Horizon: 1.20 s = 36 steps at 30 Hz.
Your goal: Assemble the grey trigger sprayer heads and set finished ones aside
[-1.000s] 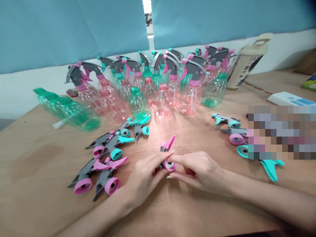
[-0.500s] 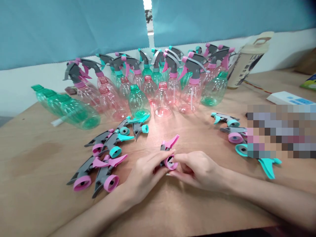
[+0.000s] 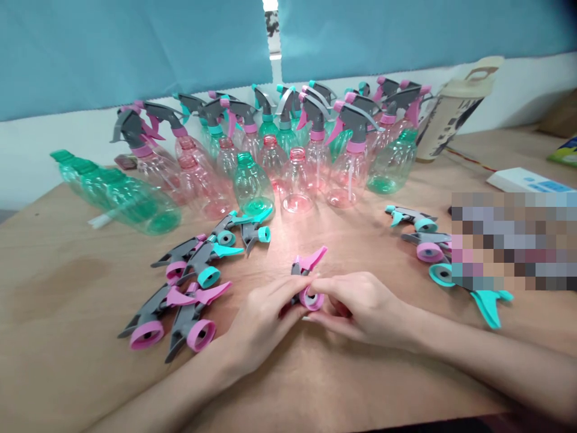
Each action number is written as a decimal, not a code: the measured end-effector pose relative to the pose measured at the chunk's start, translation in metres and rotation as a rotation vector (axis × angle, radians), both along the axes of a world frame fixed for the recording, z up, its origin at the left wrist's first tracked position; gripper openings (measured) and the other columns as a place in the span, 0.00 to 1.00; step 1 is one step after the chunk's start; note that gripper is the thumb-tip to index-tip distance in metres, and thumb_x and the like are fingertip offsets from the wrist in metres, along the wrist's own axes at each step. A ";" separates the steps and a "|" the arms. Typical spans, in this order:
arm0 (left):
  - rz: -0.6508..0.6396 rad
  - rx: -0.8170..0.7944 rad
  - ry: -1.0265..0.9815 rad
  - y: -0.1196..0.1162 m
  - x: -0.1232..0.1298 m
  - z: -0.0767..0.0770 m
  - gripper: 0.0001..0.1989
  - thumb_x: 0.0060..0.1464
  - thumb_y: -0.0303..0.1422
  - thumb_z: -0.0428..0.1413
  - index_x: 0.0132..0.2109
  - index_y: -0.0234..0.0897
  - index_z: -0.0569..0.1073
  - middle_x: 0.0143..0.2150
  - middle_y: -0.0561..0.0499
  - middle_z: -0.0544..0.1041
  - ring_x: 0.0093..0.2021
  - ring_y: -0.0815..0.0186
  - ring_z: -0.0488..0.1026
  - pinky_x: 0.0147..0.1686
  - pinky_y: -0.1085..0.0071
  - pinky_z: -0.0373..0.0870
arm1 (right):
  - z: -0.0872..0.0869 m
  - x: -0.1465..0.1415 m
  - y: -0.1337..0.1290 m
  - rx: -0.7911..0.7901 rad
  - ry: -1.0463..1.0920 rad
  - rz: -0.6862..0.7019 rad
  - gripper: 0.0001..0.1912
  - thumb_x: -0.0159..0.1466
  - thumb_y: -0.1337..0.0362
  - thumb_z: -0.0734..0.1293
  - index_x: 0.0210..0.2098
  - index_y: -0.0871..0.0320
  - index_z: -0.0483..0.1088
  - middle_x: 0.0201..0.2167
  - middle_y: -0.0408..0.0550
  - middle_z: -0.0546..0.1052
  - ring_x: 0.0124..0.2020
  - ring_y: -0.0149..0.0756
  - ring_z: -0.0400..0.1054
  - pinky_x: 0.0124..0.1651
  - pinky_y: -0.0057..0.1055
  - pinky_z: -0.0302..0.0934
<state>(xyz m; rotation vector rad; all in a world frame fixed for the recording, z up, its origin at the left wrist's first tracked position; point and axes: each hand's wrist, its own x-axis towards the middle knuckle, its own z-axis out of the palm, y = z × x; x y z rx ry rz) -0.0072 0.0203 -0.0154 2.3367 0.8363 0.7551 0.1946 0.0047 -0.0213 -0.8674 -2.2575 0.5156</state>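
My left hand [image 3: 267,307] is closed around the grey body of a trigger sprayer head [image 3: 312,298] with a pink trigger and pink collar. The collar's round opening faces me. From the other side, my right hand [image 3: 367,304] grips the collar, its index finger at the opening and its thumb below. A small white edge shows under the collar; I cannot make out what it is. To the left lie several loose sprayer heads [image 3: 201,334], pink or turquoise with grey. More sprayer heads [image 3: 444,274] lie to the right, partly blurred out.
Several pink and green bottles [image 3: 297,186] stand in rows at the back, many with sprayer tops. Green bottles [image 3: 162,219] lean together at the left. A tall cream tumbler [image 3: 451,120] and a white box [image 3: 534,180] are at the right on the wooden table [image 3: 342,385].
Both hands stay almost in place on the sprayer head. My right index finger has shifted slightly at the collar opening. The view has moved a little.
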 end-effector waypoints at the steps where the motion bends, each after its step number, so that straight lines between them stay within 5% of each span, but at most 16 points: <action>1: -0.002 -0.001 -0.001 0.000 0.000 0.000 0.17 0.57 0.24 0.55 0.53 0.39 0.69 0.45 0.49 0.78 0.43 0.64 0.75 0.42 0.70 0.71 | 0.000 0.000 0.000 0.040 0.000 -0.021 0.10 0.62 0.64 0.65 0.42 0.61 0.67 0.19 0.35 0.66 0.19 0.25 0.58 0.25 0.23 0.54; 7: 0.021 0.012 0.001 0.001 0.000 0.000 0.16 0.58 0.25 0.55 0.53 0.38 0.68 0.45 0.49 0.77 0.43 0.64 0.75 0.44 0.70 0.72 | 0.002 0.000 0.000 0.225 -0.016 -0.136 0.17 0.62 0.59 0.67 0.46 0.64 0.68 0.19 0.37 0.66 0.20 0.28 0.60 0.25 0.25 0.54; 17: 0.045 0.011 0.022 0.000 -0.001 0.001 0.16 0.56 0.25 0.57 0.52 0.37 0.69 0.43 0.49 0.77 0.41 0.66 0.74 0.42 0.72 0.71 | -0.007 0.002 -0.004 -0.060 0.072 -0.018 0.17 0.64 0.63 0.65 0.50 0.64 0.64 0.19 0.33 0.61 0.18 0.24 0.54 0.24 0.22 0.53; 23: -0.011 0.002 0.006 0.000 0.000 0.001 0.16 0.55 0.21 0.56 0.51 0.37 0.69 0.43 0.50 0.77 0.41 0.66 0.74 0.41 0.73 0.70 | -0.004 0.001 -0.004 -0.137 0.145 0.019 0.10 0.64 0.65 0.64 0.43 0.64 0.68 0.19 0.35 0.62 0.18 0.23 0.55 0.25 0.20 0.55; 36: -0.039 -0.013 0.028 0.001 -0.002 0.000 0.15 0.55 0.22 0.57 0.49 0.39 0.70 0.46 0.51 0.77 0.44 0.66 0.74 0.45 0.72 0.70 | -0.006 0.010 0.005 0.102 0.057 0.026 0.07 0.65 0.69 0.63 0.41 0.60 0.70 0.34 0.46 0.80 0.31 0.29 0.74 0.33 0.23 0.65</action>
